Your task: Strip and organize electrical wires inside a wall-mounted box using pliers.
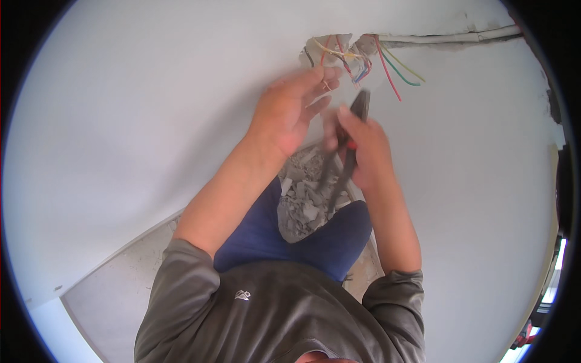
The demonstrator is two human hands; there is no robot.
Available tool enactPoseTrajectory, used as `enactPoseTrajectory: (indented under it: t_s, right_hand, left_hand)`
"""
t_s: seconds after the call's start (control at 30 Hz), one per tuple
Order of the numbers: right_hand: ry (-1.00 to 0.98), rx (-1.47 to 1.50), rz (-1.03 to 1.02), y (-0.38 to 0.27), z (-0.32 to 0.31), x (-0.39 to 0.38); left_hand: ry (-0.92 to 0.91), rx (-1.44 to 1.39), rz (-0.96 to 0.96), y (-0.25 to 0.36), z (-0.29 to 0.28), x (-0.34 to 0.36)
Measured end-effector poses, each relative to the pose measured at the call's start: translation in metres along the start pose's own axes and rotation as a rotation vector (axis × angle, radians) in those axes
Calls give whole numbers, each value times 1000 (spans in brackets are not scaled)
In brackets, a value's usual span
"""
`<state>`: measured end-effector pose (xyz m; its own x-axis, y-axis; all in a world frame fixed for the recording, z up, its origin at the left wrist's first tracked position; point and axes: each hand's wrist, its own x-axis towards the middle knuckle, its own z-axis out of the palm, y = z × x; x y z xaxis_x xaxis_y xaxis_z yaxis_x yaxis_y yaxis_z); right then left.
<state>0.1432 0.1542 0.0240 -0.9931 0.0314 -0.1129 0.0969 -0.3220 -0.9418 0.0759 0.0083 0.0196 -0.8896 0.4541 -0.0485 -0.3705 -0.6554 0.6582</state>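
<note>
My left hand (293,109) is at a hole in the white wall (336,48), its fingers curled and pinching a thin light wire (328,86). Several red, yellow, blue and black wires (354,66) come out of the broken opening, and red, green and yellow wires (399,78) hang to the right. My right hand (363,145), slightly blurred, is closed on a pair of dark pliers (362,101) with red at the pivot. The jaws point up toward the bundle, just below it, and the long handles hang downward.
A chased groove with white conduit (454,37) runs right from the opening. Grey rubble (302,206) lies on the floor between my blue-trousered legs (248,236). The wall meets the floor (103,308) at lower left. A darker edge with assorted objects (526,333) shows at far right.
</note>
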Motion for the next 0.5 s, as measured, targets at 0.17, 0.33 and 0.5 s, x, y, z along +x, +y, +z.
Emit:
enactPoseTrajectory:
  t_s: [0.17,0.33,0.5]
  right_hand:
    - [-36,336,772,10,-19,-32]
    - [-148,24,75,-9,-27,-80]
    - [-270,-364,476,0,-29,-95]
  left_hand:
    - [14,5,33,-2,-1,4]
    - [28,-15,31,-2,-2,3]
    - [25,-26,37,-1,1,-1]
